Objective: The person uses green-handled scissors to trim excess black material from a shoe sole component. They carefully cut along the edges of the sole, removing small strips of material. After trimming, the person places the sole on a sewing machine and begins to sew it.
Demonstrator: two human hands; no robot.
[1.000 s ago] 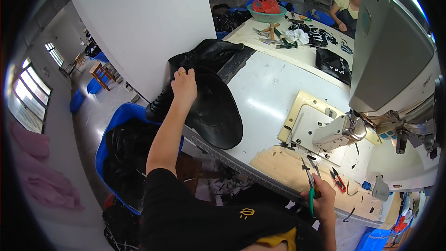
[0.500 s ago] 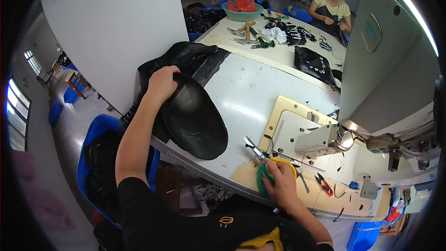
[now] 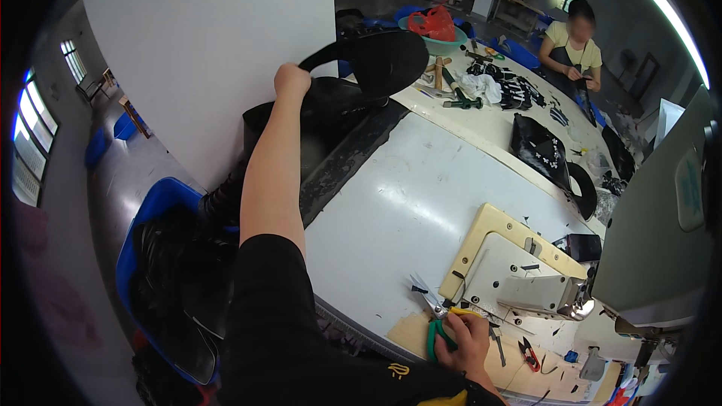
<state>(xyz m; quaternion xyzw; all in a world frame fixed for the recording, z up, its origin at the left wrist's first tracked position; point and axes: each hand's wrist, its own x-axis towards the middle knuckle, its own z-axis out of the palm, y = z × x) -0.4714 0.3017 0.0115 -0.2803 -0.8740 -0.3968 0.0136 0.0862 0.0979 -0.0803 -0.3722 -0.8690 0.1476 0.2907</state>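
My left hand, arm stretched far forward, is closed on the edge of a curved black leather piece. The piece hangs above a pile of black leather pieces at the table's far left. Near the front edge, my right hand grips a pair of scissors with one green and one yellow handle loop. Their blades are parted and point away from me, with a small black scrap by them. Just beyond the scissors is the cream-edged bed of a sewing machine.
Red-handled snips lie right of my right hand. The machine head overhangs the right side. A blue tub of black pieces stands at lower left. Across the table are hammers, a green basin and a seated co-worker.
My left hand has lifted the black leather piece off the white tabletop and carried it forward over the pile. The right hand still holds the scissors near the machine bed. The view has shifted.
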